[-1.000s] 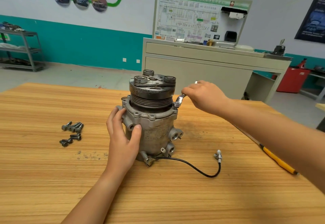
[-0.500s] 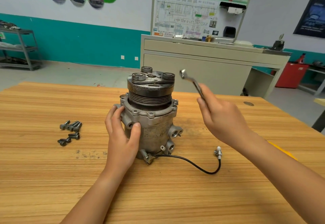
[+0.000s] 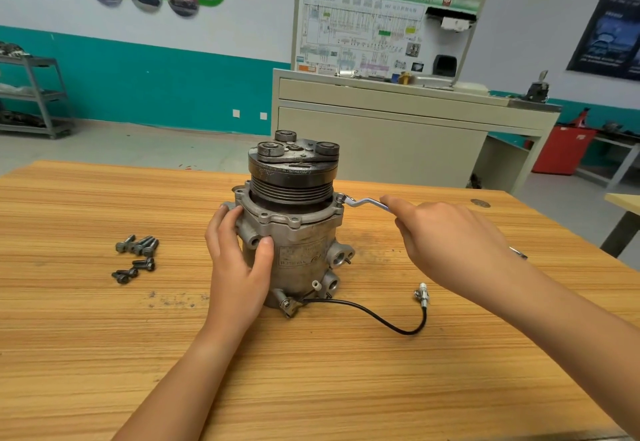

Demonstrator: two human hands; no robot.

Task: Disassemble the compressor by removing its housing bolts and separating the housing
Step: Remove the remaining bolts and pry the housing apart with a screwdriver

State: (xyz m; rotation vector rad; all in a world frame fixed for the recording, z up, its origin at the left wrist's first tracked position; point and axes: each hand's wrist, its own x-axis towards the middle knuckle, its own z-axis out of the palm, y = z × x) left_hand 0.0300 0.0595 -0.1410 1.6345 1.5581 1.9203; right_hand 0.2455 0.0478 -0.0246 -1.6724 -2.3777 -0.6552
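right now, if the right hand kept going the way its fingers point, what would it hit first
Probably the compressor: the right hand points left along the wrench it holds, whose head sits at the compressor's upper rim. Nothing else shows in between, though depth is unclear.

Much wrench (image 3: pixel 362 202) handle hidden inside right hand (image 3: pixel 450 243). Label (image 3: pixel 304 254) on compressor (image 3: pixel 301 229) blurred, unreadable; left flank covered by left hand (image 3: pixel 239 267). Near surface (image 3: pixel 104 354) cut off below.
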